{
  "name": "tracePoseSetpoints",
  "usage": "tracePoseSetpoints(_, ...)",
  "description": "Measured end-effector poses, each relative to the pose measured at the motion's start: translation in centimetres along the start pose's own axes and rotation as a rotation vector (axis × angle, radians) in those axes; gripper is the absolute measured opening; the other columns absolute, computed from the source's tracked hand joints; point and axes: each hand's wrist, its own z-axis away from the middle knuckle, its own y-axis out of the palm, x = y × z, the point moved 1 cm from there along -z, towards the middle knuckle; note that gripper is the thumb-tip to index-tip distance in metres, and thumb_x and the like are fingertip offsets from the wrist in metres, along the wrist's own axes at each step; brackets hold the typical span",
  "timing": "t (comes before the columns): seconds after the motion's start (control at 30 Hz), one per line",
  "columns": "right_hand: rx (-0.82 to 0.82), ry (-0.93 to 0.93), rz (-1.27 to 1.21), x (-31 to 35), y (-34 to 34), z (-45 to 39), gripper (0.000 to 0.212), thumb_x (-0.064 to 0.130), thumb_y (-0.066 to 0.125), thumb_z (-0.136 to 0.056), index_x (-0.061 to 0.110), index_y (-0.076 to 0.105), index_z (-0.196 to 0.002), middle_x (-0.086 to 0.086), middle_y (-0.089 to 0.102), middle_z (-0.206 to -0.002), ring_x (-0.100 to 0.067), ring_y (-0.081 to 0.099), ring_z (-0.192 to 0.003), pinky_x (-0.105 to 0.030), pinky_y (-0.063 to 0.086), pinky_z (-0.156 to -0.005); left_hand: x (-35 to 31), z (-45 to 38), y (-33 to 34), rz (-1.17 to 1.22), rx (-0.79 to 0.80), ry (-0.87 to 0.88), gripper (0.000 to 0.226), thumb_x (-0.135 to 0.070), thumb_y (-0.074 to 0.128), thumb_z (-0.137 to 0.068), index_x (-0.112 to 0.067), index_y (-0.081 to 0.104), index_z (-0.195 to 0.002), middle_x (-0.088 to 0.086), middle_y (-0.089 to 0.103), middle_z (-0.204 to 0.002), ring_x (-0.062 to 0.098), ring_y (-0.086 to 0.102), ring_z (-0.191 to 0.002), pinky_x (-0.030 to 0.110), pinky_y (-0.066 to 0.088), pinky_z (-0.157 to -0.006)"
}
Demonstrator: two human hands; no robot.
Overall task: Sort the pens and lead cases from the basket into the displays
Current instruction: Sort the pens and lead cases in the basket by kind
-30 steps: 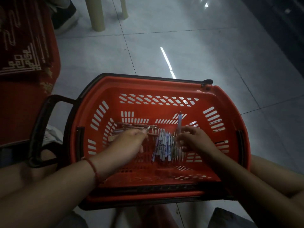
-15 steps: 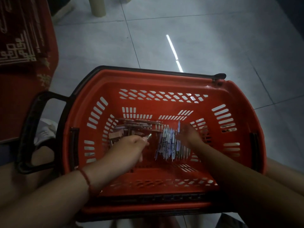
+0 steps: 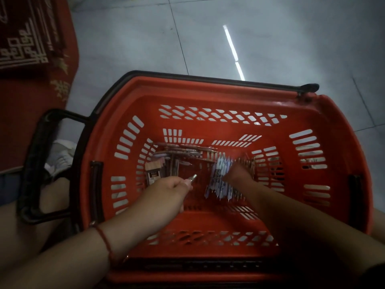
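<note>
A red plastic basket (image 3: 208,97) sits on my lap with pens and lead cases on its floor. My left hand (image 3: 166,195) is inside it and grips a pen whose silver tip (image 3: 193,177) sticks out past my fingers. Blurred, my right hand (image 3: 237,174) rests on a row of white and blue pens (image 3: 218,184) in the middle; whether it holds one is unclear. A heap of dark pens (image 3: 185,152) lies at the back left of the floor. Small lead cases (image 3: 154,170) lie beside that heap.
The basket's black handle (image 3: 35,163) sticks out to the left over my knee. A red patterned cloth (image 3: 27,59) lies at the far left. Grey tiled floor (image 3: 270,38) stretches beyond the basket. No display is in view.
My right hand has lowered the blue pen it held upright and dropped onto the row of pens. My left hand has drawn slightly back. The camera has tilted down and closer.
</note>
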Motion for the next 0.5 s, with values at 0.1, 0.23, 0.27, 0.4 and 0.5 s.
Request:
tracePoseSetpoints(0.1, -0.004, -0.033, 0.01, 0.2, 0.0, 0.1, 0.019, 0.01, 0.065, -0.092, 0.007, 0.059, -0.11, -0.006, 0.06, -0.087, -0.012, 0.059, -0.065, -0.016, 0.039, -0.041, -0.2, 0.0, 0.0, -0.001, -0.018, 0.007, 0.032, -0.042, 0.039, -0.102, -0.027, 0.066, -0.097, -0.006, 0.06, -0.062, 0.007, 0.05, -0.049, 0.024, 0.038, -0.054)
tracePoseSetpoints(0.23, 0.02, -0.081, -0.035, 1.3, -1.2, 1.8, 0.008, 0.014, 0.067, -0.092, 0.009, 0.061, -0.094, -0.005, 0.062, -0.084, -0.013, 0.061, -0.066, -0.019, 0.049, -0.048, -0.7, -0.3, 0.2, 0.035, -0.034, 0.018, 0.025, -0.035, 0.042, -0.101, -0.028, 0.065, -0.095, -0.006, 0.059, -0.061, 0.009, 0.051, -0.05, 0.023, 0.038, -0.05)
tracePoseSetpoints(0.27, 0.035, -0.105, -0.041, 1.7, -1.7, 2.7, 0.01, 0.015, 0.065, -0.093, 0.01, 0.059, -0.087, -0.004, 0.06, -0.079, -0.012, 0.058, -0.062, -0.019, 0.047, -0.047, -0.9, -0.3, 0.2, 0.049, -0.031, 0.02, 0.024, -0.034, 0.042, -0.101, -0.029, 0.064, -0.094, -0.006, 0.06, -0.061, 0.011, 0.052, -0.052, 0.024, 0.039, -0.05)
tracePoseSetpoints(0.4, 0.133, -0.266, -0.235, 3.4, -3.7, 8.3, 0.021, 0.018, 0.06, -0.096, 0.01, 0.062, -0.077, -0.003, 0.058, -0.07, -0.016, 0.055, -0.065, -0.024, 0.045, -0.055, -1.9, 0.0, 0.4, 0.12, -0.029, 0.013, 0.018, -0.03, 0.047, -0.1, -0.021, 0.062, -0.096, 0.0, 0.064, -0.07, 0.015, 0.059, -0.063, 0.029, 0.047, -0.055)
tracePoseSetpoints(0.5, 0.287, -0.283, -0.473, 4.0, -4.5, 13.3, 0.014, 0.019, 0.061, -0.097, 0.011, 0.062, -0.085, -0.004, 0.062, -0.074, -0.017, 0.059, -0.068, -0.025, 0.049, -0.06, -2.7, 0.8, 0.4, 0.186, -0.072, 0.056, 0.015, -0.028, 0.054, -0.098, -0.017, 0.061, -0.09, 0.005, 0.064, -0.075, 0.019, 0.061, -0.067, 0.036, 0.053, -0.061)
